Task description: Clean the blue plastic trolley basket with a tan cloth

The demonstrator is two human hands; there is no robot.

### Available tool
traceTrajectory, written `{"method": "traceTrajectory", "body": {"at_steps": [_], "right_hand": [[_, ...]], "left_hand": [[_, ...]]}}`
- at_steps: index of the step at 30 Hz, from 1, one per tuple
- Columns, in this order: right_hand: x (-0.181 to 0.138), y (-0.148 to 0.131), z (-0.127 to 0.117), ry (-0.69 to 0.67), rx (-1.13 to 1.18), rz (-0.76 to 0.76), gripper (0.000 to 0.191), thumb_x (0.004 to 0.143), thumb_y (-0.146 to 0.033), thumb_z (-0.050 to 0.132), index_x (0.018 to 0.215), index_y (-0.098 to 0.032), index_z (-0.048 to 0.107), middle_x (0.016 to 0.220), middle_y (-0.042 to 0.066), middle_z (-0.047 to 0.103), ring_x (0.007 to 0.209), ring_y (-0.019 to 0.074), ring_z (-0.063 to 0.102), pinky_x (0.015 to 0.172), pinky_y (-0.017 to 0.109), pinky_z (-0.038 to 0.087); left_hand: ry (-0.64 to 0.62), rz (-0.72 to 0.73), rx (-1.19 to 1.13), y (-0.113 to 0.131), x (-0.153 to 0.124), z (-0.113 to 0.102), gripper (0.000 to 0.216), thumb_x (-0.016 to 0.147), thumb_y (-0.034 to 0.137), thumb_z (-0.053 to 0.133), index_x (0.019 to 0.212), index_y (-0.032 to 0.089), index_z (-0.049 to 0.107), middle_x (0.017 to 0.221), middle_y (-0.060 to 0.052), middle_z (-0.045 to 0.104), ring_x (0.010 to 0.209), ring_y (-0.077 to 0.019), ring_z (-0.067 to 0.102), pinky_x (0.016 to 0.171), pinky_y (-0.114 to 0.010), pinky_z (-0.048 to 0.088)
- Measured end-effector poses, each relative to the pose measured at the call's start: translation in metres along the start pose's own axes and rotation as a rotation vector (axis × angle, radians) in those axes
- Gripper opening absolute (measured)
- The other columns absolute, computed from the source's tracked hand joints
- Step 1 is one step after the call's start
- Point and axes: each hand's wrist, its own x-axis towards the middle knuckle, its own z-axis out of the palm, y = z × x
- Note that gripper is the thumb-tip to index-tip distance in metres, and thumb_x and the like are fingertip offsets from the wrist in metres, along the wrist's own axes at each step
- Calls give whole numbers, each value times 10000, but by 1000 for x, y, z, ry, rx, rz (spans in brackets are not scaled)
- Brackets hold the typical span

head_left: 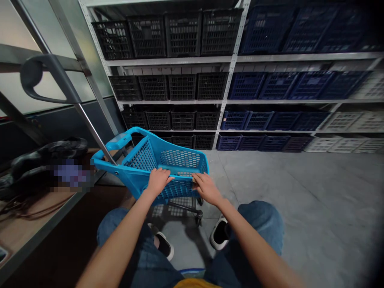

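A bright blue plastic shopping cart (141, 160) with a mesh basket stands on small wheels right in front of my knees. My left hand (157, 180) is closed over the near rim of the basket. My right hand (205, 187) grips the same rim a little to the right, fingers wrapped over its edge. The basket looks empty inside. A grey handle (36, 78) on a metal pole rises from the cart's far left side. I am seated or crouched, with both knees in jeans below my arms.
Metal shelving (231, 60) along the far wall holds rows of black crates (183, 86), blue crates (279, 86) and white crates (348, 120). A wooden bench (18, 228) at left carries dark bags and cables. Grey concrete floor (300, 192) stretches to the right.
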Motion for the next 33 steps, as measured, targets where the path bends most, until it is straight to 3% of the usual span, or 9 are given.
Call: {"method": "traceTrajectory", "body": {"at_steps": [4,9,12,18,21,27,33], "right_hand": [[-11,17,-4,-21,0,49,506,911,-112,386,1406,-213,394,1317,92,530,1222,188,474,1064,393,374],[21,-21,20,31,-131,143,470,852,-121,551,1314,-201,510,1213,120,598,1126,248,526,991,403,432],[25,-29,21,39,-144,101,496,858,-129,536,1346,-205,485,1252,123,584,1131,245,523,982,400,440],[-16,21,-9,-33,-87,54,522,893,-125,393,1408,-206,402,1299,99,561,1209,206,498,1136,497,262],[-18,28,-7,-42,-87,58,518,899,-110,368,1407,-202,402,1236,112,586,1170,202,529,1126,480,288],[17,-17,18,45,-200,116,417,902,-206,520,1313,-143,502,1133,141,614,1073,259,544,1022,431,394],[51,-59,30,3,-234,38,372,946,-237,454,1306,-156,505,1108,128,618,1010,239,540,915,370,409]], "left_hand": [[-18,-30,4,5,1,-1,348,912,488,495,904,173,644,849,-96,676,889,-261,589,731,-345,327],[-21,-64,-17,19,-1,-3,346,915,477,493,947,172,653,862,-114,684,923,-274,588,771,-355,334],[-44,-59,-19,21,-4,-8,347,919,474,481,954,176,656,869,-117,686,930,-274,592,785,-355,347],[-189,26,-61,0,-8,-26,300,929,455,468,1025,224,634,892,-84,694,863,-240,628,720,-309,384],[-243,-11,-31,-8,-9,-30,341,928,483,451,948,204,646,876,-97,699,824,-245,643,700,-306,391],[-241,-5,-16,-7,-8,-28,369,941,479,417,898,187,637,864,-106,700,803,-236,649,704,-304,397],[-215,4,-7,-6,-7,-29,357,943,465,417,893,188,637,888,-103,703,837,-241,650,722,-310,403]]}}
